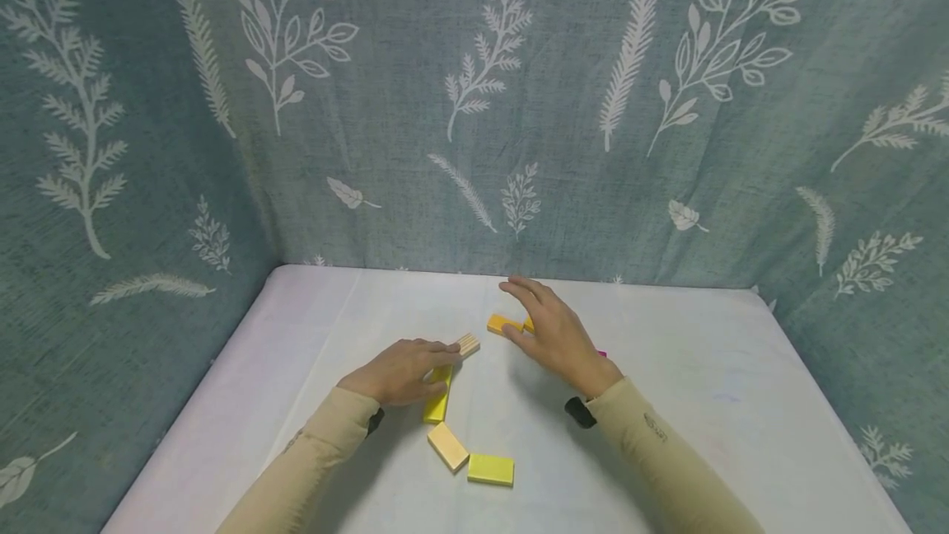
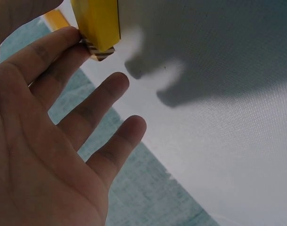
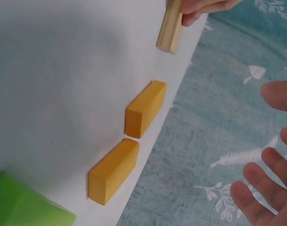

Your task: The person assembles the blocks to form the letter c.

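Note:
My left hand (image 1: 404, 373) lies over the row of blocks, its fingers fairly straight. Its fingertips touch a pale, grooved wooden block (image 1: 470, 344), and the thumb reaches over a yellow block (image 1: 436, 412) beside it. In the left wrist view the ring and little fingers are spread apart from the blocks. My right hand (image 1: 558, 336) hovers with loosely bent, spread fingers and nothing in them. Below it are two orange blocks (image 3: 147, 109), lying nearly end to end; in the head view the hand partly covers them.
A beige block (image 1: 448, 447) and a yellow-green block (image 1: 491, 470) continue the curve nearer me. A green block (image 3: 28, 207) shows at the corner of the right wrist view. A magenta edge (image 1: 602, 353) peeks out behind my right wrist. Patterned cloth (image 1: 400, 213) backs the white table (image 1: 689, 402).

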Motion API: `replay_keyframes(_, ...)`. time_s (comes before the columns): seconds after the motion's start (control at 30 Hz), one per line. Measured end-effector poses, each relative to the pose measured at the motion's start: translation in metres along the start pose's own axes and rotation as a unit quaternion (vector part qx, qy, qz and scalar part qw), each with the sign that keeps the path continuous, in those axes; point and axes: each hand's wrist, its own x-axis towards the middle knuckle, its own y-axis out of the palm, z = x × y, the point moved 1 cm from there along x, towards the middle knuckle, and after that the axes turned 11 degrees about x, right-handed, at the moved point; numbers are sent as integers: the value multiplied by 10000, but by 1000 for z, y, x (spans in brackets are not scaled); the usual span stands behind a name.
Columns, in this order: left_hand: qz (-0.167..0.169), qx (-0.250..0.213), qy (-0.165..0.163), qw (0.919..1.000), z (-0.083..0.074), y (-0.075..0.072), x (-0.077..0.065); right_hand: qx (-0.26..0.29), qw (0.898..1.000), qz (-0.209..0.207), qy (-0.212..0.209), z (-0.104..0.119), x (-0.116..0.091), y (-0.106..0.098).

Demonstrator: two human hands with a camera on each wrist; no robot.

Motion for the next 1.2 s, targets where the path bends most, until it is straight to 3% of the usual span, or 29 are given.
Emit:
replay_keyframes(0.43,-13,40,1,10000,1,-2,0,2,9980,313,553,-17,16,8)
replay_keyframes(0.67,-88,69,57,9999,1,0,0,-142,9894,952,1089,-25,15,16)
replay_keyframes(1.0,-57,53,91,9999,1,-1,-1,-137,9753,1513,1605,-28,21,29)
replay_keyframes(1.2,-54,32,50,10000,0,-1,-1,-527,9714,1722,1547,-31,25,37)
